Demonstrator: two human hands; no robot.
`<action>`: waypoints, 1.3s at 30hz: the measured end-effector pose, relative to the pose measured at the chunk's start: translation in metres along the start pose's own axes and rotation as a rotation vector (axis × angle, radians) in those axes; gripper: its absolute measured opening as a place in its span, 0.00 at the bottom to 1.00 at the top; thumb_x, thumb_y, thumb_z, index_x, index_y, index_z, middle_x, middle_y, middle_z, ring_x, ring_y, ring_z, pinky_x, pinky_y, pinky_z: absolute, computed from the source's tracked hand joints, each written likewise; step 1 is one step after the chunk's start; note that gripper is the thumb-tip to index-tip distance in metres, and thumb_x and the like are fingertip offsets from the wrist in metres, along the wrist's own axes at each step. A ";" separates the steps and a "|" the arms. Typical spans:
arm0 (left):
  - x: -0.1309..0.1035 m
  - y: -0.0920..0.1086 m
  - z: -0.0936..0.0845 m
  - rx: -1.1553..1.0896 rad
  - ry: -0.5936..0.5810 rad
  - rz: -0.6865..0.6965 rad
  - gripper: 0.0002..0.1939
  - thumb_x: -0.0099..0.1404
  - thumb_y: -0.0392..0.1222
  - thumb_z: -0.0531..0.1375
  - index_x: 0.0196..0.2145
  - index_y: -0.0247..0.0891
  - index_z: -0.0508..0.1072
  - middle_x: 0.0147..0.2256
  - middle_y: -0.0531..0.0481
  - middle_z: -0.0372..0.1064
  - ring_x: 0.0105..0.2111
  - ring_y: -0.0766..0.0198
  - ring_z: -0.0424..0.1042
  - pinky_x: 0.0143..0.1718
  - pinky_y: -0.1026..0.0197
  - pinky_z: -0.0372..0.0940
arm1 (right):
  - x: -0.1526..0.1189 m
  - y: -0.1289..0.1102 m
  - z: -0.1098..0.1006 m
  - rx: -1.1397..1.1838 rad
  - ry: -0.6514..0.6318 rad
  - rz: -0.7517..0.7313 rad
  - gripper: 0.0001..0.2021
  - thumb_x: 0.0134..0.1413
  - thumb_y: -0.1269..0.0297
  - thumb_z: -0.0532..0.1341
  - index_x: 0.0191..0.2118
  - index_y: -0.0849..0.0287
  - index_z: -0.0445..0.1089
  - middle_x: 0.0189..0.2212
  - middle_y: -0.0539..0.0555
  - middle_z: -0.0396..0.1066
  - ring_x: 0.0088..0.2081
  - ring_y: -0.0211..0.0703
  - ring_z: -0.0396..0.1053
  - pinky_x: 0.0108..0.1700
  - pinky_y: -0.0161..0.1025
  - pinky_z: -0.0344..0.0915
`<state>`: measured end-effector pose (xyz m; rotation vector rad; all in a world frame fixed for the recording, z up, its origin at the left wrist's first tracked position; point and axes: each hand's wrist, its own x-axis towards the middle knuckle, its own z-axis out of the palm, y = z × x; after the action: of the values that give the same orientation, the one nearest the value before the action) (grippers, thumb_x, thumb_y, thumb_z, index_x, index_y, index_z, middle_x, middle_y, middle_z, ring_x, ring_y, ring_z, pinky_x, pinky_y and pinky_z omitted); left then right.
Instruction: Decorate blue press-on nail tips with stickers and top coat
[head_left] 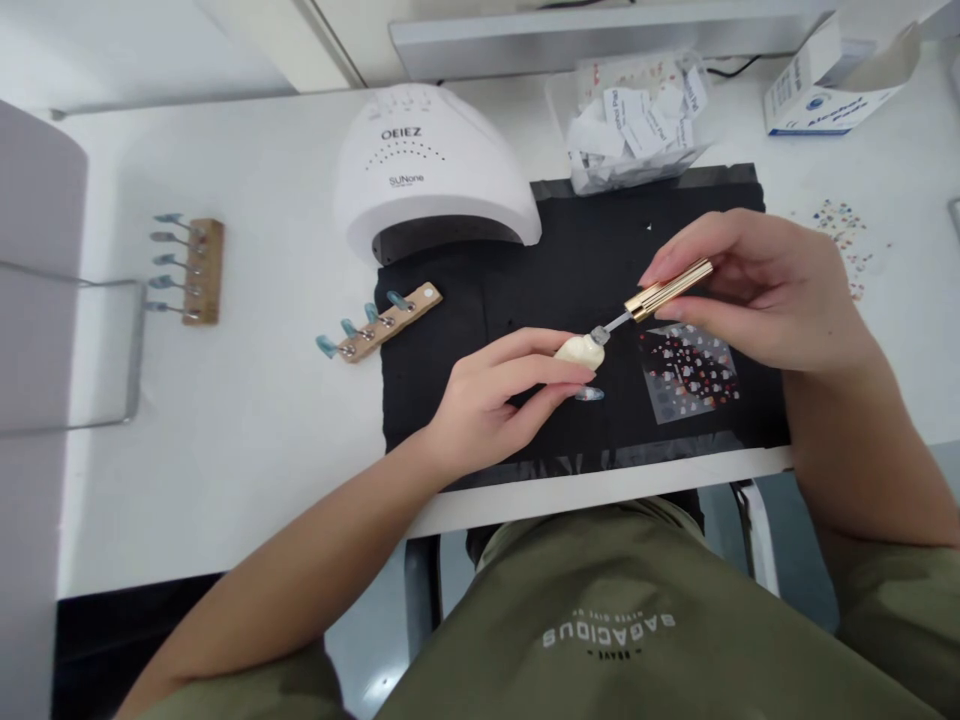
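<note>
Olive shirt (pixel 600 600), ribbed gold cap (pixel 669 290), rounded cream bottle (pixel 579 350).

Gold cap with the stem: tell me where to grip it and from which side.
Probably pinch the gold cap along its long sides, coming from the picture's right: it is slender and slanted, and its stem points left, down to the bottle.

White tabletop (pixel 262 430), pale wall (pixel 165 45) behind. Lilac-grey panel (pixel 30 420) at left. Chair frame (pixel 759 545) below, shiny blue-grey floor (pixel 364 630).
</note>
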<state>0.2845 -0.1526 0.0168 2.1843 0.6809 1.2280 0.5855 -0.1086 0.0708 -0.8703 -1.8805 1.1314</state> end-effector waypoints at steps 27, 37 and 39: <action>0.001 -0.003 0.006 -0.159 0.075 -0.148 0.09 0.78 0.33 0.71 0.50 0.46 0.90 0.52 0.45 0.89 0.49 0.61 0.89 0.52 0.61 0.84 | 0.006 0.003 0.047 0.129 0.470 0.113 0.05 0.67 0.51 0.77 0.45 0.40 0.91 0.20 0.42 0.74 0.18 0.30 0.63 0.21 0.35 0.62; 0.001 -0.008 0.005 -0.294 0.201 -0.306 0.03 0.79 0.42 0.73 0.48 0.48 0.90 0.53 0.46 0.89 0.54 0.56 0.89 0.58 0.51 0.86 | -0.001 0.024 0.059 0.244 0.140 0.123 0.37 0.55 0.64 0.81 0.70 0.37 0.80 0.55 0.49 0.86 0.52 0.47 0.88 0.60 0.51 0.89; 0.000 -0.009 0.004 -0.315 0.205 -0.333 0.04 0.79 0.45 0.73 0.48 0.47 0.90 0.54 0.46 0.89 0.54 0.56 0.89 0.60 0.49 0.86 | -0.002 0.024 0.065 0.239 0.145 0.141 0.39 0.53 0.62 0.84 0.70 0.36 0.79 0.56 0.49 0.86 0.53 0.48 0.88 0.63 0.53 0.89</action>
<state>0.2870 -0.1468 0.0092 1.6294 0.8325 1.2895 0.5345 -0.1265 0.0284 -0.9320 -1.5500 1.3109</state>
